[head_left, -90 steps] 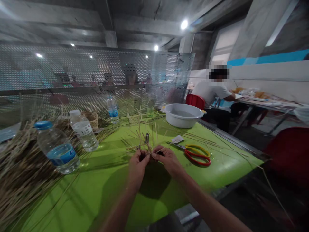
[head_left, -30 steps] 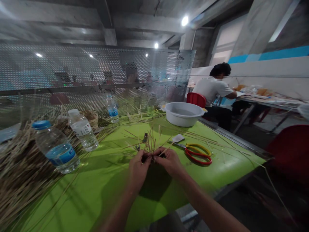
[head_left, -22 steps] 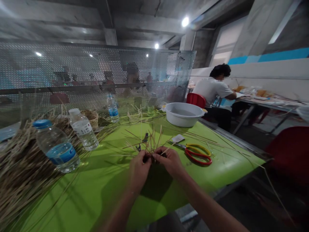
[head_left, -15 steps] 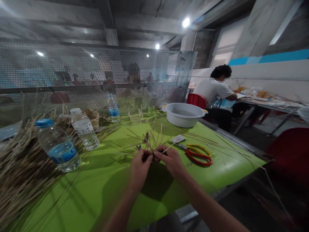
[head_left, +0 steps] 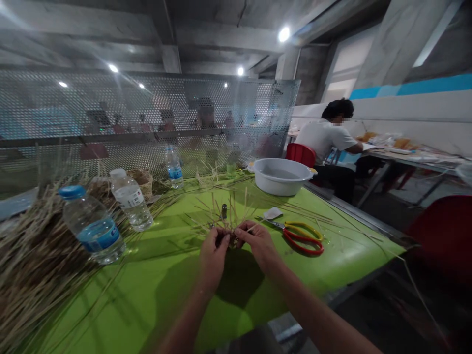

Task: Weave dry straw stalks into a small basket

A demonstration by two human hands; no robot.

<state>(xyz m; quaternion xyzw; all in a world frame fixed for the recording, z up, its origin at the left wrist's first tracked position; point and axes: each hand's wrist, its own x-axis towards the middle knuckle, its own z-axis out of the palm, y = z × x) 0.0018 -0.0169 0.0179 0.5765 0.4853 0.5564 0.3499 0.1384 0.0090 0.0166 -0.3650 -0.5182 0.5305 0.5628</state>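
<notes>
A small woven piece of straw (head_left: 233,239) with thin strands fanning up and outward is held between both hands above the green table (head_left: 173,305). My left hand (head_left: 215,250) pinches its left side, fingers closed. On the right side, my right hand (head_left: 258,241) grips it with thumb and index finger pressed together. A small dark object (head_left: 224,211) shows just behind the strands. Scissors (head_left: 302,236) with one yellow and one red handle lie to the right of my right hand, beside a small white scrap (head_left: 273,213).
Three bottles, one a blue-capped bottle (head_left: 98,231), stand at the left by a large heap of straw (head_left: 33,265). A white basin (head_left: 282,184) is at the back right. Behind rises a perforated metal screen (head_left: 140,108). A person (head_left: 319,135) sits at another table.
My left hand's fingers have shifted slightly on the woven piece, which has turned a little, its strands pointing differently. The view has moved slightly.
</notes>
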